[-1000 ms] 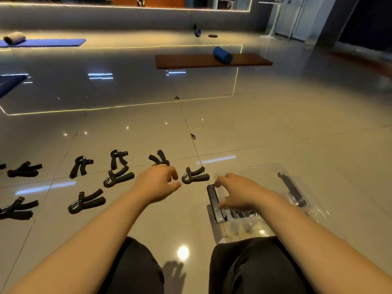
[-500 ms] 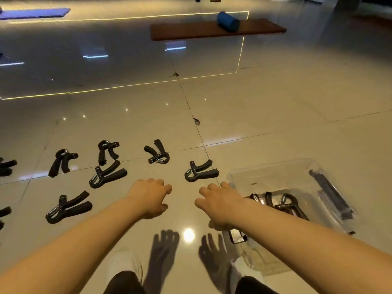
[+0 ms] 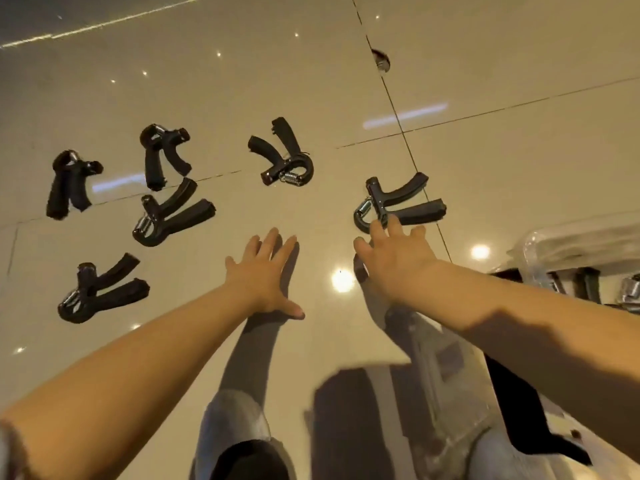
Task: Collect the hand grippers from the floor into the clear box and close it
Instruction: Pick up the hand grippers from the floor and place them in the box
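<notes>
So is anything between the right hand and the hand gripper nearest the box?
Nothing visible. The right hand is open, its fingertips already at the nearest hand gripper, with bare floor around it.

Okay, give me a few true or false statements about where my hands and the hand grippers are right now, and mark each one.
1. Six hand grippers lie on the floor. True.
2. The right hand reaches toward the nearest gripper. True.
3. The left hand holds a gripper. False: it is open and holds nothing.
4. The clear box is at the left edge. False: it is at the right edge.
5. The box is empty. False: grippers show inside it.
</notes>
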`<state>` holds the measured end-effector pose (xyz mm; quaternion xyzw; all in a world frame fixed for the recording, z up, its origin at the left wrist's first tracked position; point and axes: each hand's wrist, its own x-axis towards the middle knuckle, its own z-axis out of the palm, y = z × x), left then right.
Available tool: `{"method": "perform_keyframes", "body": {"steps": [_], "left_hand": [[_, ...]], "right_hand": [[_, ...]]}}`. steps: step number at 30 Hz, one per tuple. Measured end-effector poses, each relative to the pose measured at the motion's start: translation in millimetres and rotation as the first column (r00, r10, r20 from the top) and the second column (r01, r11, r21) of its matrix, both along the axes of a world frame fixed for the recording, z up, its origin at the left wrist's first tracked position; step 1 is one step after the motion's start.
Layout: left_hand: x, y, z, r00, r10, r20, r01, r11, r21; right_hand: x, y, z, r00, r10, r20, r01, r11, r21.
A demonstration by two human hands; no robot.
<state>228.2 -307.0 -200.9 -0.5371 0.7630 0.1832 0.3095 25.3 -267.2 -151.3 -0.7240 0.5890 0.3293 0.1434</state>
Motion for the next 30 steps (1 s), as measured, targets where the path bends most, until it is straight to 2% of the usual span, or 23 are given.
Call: {"method": "perform_keyframes", "body": {"steps": [3, 6, 10, 16, 20, 23, 24, 28, 30], "left_hand": [[-5.0, -27.9, -9.8, 0.993, 0.113, -0.036, -0.114, 0.993, -0.024], [-6.6, -44.3, -23.3, 0.982, 0.182, -0.047, -0.182, 0.983, 0.019], [-2.8, -47.6, -35.3, 0.98, 0.193, -0.044, -0.19, 0.979, 0.071], [0.9, -43.1, -41.6, 0.953, 0.254, -0.163, -0.25, 0.967, 0.048], [2.9, -50.9, -31.1, 0.926, 0.249, -0.284, -0.282, 0.956, -0.079], [-10.0, -95.0, -25.8, 0.941, 0.001, -0.338, -0.129, 0.926, -0.354], [-18.0, -113.4, -25.8, 0.938, -0.029, -0.346, -0.111, 0.919, -0.379], [-42.8, -149.5, -39.8, 0.957, 0.064, -0.283, -0.116, 0.978, -0.172], [-42.6, -138.3, -47.0, 0.959, 0.069, -0.275, -0.113, 0.983, -0.147]], "right_hand": [[-16.3, -27.4, 2.5, 0.996, -0.085, -0.004, 0.084, 0.996, -0.019], [-32.6, -51.8, -8.6, 0.981, -0.179, -0.078, 0.175, 0.983, -0.055], [-55.5, -80.9, -24.4, 0.966, -0.15, -0.213, 0.151, 0.989, -0.013], [-60.6, -86.9, -48.3, 0.983, -0.171, -0.074, 0.169, 0.985, -0.024], [-53.4, -84.6, -47.6, 0.986, -0.104, -0.127, 0.103, 0.995, -0.013], [-49.6, -84.2, -46.5, 0.98, -0.028, -0.199, 0.028, 1.0, -0.004], [-48.8, -84.5, -46.6, 0.978, -0.018, -0.21, 0.018, 1.0, -0.001], [-48.8, -84.3, -48.5, 0.976, -0.024, -0.215, 0.022, 1.0, -0.01], [-48.7, -83.6, -48.1, 0.977, -0.028, -0.211, 0.025, 1.0, -0.017]]}}
